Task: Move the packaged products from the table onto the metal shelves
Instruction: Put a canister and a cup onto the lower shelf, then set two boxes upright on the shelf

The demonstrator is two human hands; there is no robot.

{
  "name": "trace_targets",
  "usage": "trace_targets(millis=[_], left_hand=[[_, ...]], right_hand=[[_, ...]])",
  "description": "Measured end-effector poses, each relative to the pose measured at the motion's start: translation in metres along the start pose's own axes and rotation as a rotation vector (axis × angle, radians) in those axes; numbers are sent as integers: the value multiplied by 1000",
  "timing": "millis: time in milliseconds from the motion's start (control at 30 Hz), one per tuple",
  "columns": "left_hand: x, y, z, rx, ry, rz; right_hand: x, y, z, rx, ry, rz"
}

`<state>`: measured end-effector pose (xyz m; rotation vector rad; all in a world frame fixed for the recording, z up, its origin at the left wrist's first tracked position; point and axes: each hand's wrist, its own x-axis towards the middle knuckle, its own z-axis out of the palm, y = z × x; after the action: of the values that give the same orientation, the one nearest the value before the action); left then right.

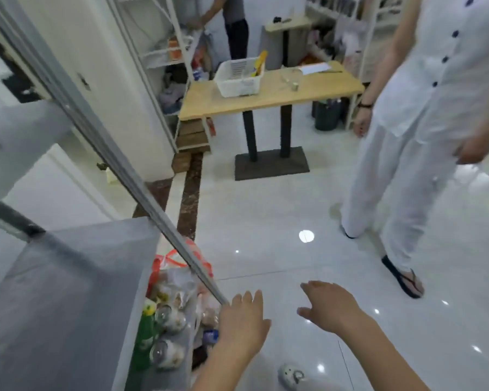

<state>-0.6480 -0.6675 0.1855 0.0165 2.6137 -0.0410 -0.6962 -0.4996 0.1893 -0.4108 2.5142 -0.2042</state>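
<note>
The grey metal shelves point(68, 292) fill the lower left, with a slanted metal upright point(119, 165) running down to the bottom centre. Packaged products point(170, 320), jars, bags and a green bottle, sit on a low shelf level by the upright. My left hand point(244, 320) hovers with straight fingers just right of those products, holding nothing. To its right, over the floor, my right hand point(326, 306) is spread and empty. The wooden table point(268, 100) stands across the room with a white plastic basket point(239, 77) on it.
A person in white clothes point(412, 142) stands at the right on the glossy tiled floor. Another person point(232, 24) works at white wire racks at the back. A glass and papers lie on the table. A slipper point(291, 375) lies near my feet.
</note>
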Motion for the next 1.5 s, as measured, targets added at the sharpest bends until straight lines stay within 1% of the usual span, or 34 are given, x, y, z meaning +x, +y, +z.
trace_targets(millis=[133,200,333,467,567,667,800,867,1000,1067,1133,1267,1333,1433,1500], left_hand=[[-9,45,28,93,-97,247],[-19,75,41,147,-120,375],[-52,147,54,256,-124,632],[-97,234,60,375,-74,876],[-143,306,71,426,-4,1054],[-205,381,96,457,44,1204],[-306,466,148,492,27,1393],[-350,495,173,529,-20,1474],[-403,545,197,616,-31,1539],[-409,569,196,606,1,1547],[-404,594,191,553,68,1533],[-371,639,178,441,250,1427],[-352,655,175,406,299,1367],[-329,673,175,351,286,1290],[-318,680,178,333,265,1254]], right_hand=[[-71,30,52,165,27,236],[-112,44,74,250,31,363],[-199,77,109,386,98,616],[-294,107,146,523,219,864],[-370,126,180,602,305,1029],[-452,144,218,663,389,1171],[-565,165,277,737,441,1349],[-614,169,307,794,445,1428],[-684,176,353,891,459,1546],[-703,184,366,935,461,1570],[-716,200,375,950,459,1568],[-724,253,374,916,454,1494],[-725,285,366,897,425,1457],[-724,333,349,799,410,1404],[-722,362,336,752,434,1391]])
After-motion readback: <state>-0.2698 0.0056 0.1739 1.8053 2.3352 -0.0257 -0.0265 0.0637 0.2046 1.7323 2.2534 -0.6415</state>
